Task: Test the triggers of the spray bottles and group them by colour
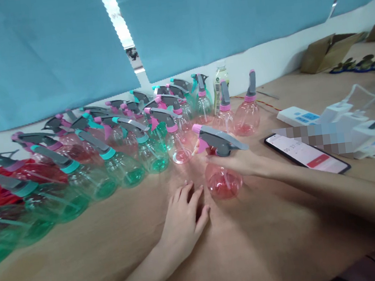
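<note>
Many spray bottles [119, 168], phone [307, 154], power strips [298, 116]

Head camera: above the flat tan surface [101, 245], looking forward and down
Blue cloth panels [227, 14]: faced, beyond the far edge
Bare hands [183, 217]: close below

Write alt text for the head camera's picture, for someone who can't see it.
A right hand grips a pink spray bottle by its neck on a table, while the left hand rests palm down nearby. To the left crowd more spray bottles, mostly green or pink; to the right lie a phone and plugged-in chargers.
</note>
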`<state>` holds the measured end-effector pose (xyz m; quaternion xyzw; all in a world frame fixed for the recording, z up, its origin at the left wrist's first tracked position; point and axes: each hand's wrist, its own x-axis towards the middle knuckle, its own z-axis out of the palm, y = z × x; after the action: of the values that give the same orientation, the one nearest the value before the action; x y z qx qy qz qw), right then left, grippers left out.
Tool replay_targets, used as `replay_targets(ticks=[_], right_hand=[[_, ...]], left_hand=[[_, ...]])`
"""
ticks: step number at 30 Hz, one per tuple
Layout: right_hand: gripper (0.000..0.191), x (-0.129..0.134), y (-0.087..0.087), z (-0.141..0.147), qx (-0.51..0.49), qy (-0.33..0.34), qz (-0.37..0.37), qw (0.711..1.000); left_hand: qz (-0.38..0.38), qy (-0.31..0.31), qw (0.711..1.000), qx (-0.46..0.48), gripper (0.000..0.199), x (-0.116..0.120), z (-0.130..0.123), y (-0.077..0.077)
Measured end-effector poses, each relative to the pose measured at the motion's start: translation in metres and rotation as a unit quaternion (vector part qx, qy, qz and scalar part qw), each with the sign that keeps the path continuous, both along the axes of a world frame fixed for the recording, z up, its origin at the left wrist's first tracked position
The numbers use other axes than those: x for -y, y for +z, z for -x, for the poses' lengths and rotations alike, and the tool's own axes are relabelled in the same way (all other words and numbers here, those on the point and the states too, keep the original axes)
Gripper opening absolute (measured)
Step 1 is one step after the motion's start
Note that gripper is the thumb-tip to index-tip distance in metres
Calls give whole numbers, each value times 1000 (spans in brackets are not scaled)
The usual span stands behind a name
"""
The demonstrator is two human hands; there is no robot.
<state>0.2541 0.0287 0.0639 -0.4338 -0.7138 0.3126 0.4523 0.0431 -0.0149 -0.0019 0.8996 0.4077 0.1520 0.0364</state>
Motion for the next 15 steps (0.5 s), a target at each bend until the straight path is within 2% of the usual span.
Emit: replay_targets(ticks=[5, 9, 15], right_hand=[[14, -1, 0, 0, -19, 19, 8, 1000], [23, -2, 1, 0, -26, 0, -18, 1000], [25, -1, 2, 2, -29, -2, 11, 1000]], left_hand=[[0, 0, 1000, 2, 34, 0, 0, 0], [0, 0, 1000, 2, 34, 0, 0, -1], [1, 0, 1000, 2, 34, 0, 0, 0]])
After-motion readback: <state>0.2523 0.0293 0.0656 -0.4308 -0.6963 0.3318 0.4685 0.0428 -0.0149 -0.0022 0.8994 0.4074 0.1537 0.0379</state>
